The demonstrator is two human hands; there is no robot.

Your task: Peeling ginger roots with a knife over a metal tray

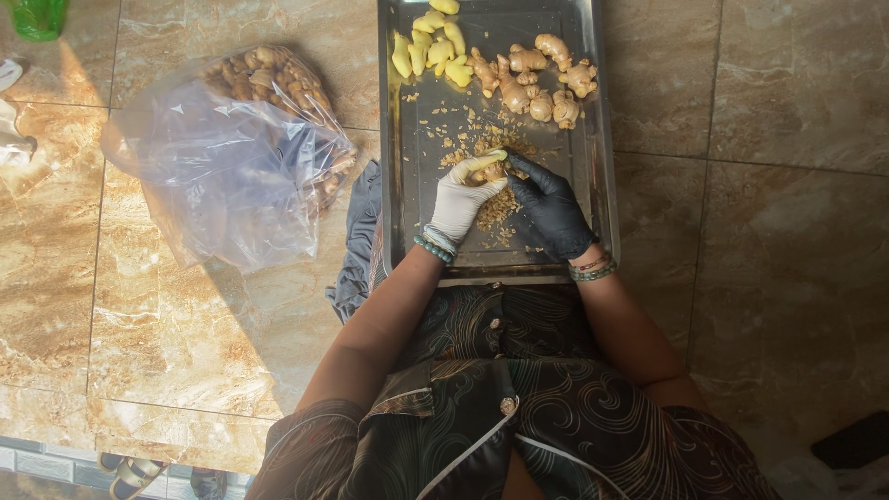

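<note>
Left hand (460, 196), white glove, clenched on a ginger piece (489, 169) over the metal tray (593, 176), presumably to steady it. Right hand (548, 207), black glove, pinched against the same piece at its 3 o'clock, likely scraping skin; any tool was hidden, could not tell. Peel scraps (498, 208) lay right under the hands. Peeled yellow pieces (431, 48) sat at the tray's 11 o'clock, unpeeled ginger (537, 81) at 1 o'clock, kept apart. Clear plastic bag (231, 153) of more ginger lay at 9 o'clock. Everything rested on a beige marble-tile floor (759, 231), sunlit on the left.
</note>
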